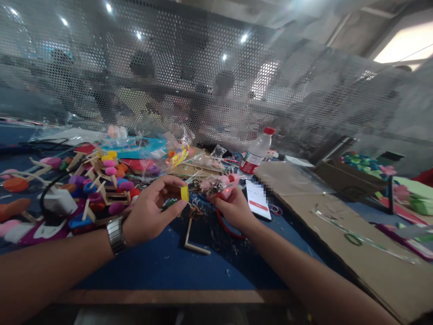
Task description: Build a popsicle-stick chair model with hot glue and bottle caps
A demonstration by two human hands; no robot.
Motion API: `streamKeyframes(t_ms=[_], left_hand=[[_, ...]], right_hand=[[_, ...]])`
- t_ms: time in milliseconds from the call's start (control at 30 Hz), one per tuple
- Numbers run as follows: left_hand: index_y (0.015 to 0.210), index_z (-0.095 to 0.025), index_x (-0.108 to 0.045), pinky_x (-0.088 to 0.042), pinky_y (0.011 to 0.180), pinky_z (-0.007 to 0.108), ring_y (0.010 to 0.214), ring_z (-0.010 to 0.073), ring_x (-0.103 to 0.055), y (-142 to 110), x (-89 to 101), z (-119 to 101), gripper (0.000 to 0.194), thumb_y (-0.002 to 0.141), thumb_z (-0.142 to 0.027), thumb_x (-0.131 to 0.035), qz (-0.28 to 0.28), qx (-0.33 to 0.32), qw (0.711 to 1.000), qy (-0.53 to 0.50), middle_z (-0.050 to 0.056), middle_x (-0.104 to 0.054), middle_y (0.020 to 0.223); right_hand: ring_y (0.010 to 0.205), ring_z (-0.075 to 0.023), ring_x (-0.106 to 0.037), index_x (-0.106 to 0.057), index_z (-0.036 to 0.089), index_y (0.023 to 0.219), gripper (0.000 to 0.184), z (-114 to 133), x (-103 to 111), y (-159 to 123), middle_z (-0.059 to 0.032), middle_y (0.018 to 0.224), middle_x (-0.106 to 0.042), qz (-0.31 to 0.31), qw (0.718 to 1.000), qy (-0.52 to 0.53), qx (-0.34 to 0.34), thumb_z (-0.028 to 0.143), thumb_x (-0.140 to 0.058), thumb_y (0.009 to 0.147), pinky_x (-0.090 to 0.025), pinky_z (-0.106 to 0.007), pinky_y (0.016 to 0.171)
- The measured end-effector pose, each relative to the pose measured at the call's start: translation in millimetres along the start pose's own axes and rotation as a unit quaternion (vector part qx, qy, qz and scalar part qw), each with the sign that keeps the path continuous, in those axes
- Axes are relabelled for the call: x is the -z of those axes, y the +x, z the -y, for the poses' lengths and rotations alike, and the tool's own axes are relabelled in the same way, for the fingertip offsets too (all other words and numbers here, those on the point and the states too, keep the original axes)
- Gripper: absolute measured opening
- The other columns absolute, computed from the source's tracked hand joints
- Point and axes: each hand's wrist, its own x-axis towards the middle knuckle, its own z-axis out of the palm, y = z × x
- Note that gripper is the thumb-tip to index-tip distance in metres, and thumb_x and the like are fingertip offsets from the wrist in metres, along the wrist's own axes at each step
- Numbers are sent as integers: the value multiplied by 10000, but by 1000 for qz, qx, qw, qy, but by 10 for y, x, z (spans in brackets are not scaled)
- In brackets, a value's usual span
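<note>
My left hand [149, 210], with a metal watch at the wrist, pinches a small yellow piece [184, 193] between thumb and fingertips. Wrapped in my right hand [237, 208] is a pink hot glue gun [231, 184], its red light lit. Grey-brown stringy residue [212, 186] covers its front, which points left toward the yellow piece with a gap between them. Below lie an L-shaped pair of joined wooden sticks [193, 247] and a tangle of brownish strands [196, 212]. A red loop [230, 228] shows partly beneath my right hand.
Colourful pieces with wooden sticks [108, 189] crowd the left, around a white plug adapter [59, 203]. A phone [257, 201] and a red-capped bottle [256, 153] stand right of centre. Cardboard [331, 230] and a box [352, 183] lie further right. A perforated metal screen [189, 81] closes the back.
</note>
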Motion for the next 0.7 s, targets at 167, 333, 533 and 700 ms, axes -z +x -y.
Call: streamKeyframes(t_ms=[167, 333, 533, 700], left_hand=[[1085, -185, -607, -592, 847, 274, 911, 145, -658, 0, -13, -13, 257, 838, -164, -675, -2, -15, 1000, 4, 53, -647, 1024], [1086, -180, -604, -595, 853, 275, 917, 146, -660, 5, -10, 3, 265, 833, -157, -681, -3, -25, 1000, 1, 59, -643, 1030], [1096, -190, -603, -594, 845, 268, 910, 140, -655, 3, 1, 18, 264, 847, -159, -684, 4, -34, 999, 4, 56, -640, 1026], [1094, -194, -604, -588, 847, 248, 919, 136, -653, 3, 2, 15, 264, 847, -152, -687, 7, -35, 999, 7, 51, -638, 1031]], right_hand=[[685, -197, -565, -651, 200, 715, 189, -21, 10, -2, -22, 705, -667, 2, 1000, 4, -8, 312, -766, 617, -479, -341, 662], [698, -199, -572, -629, 195, 719, 210, -27, 25, 3, -25, 687, -665, 10, 1000, -3, -16, 328, -765, 630, -483, -342, 675], [659, -175, -550, -623, 191, 724, 225, -39, 11, 2, -17, 693, -655, -11, 1000, 0, -23, 325, -743, 591, -471, -320, 640], [637, -159, -521, -615, 194, 708, 205, -7, 3, -3, -6, 671, -636, -14, 999, 3, -30, 305, -729, 579, -456, -301, 614]])
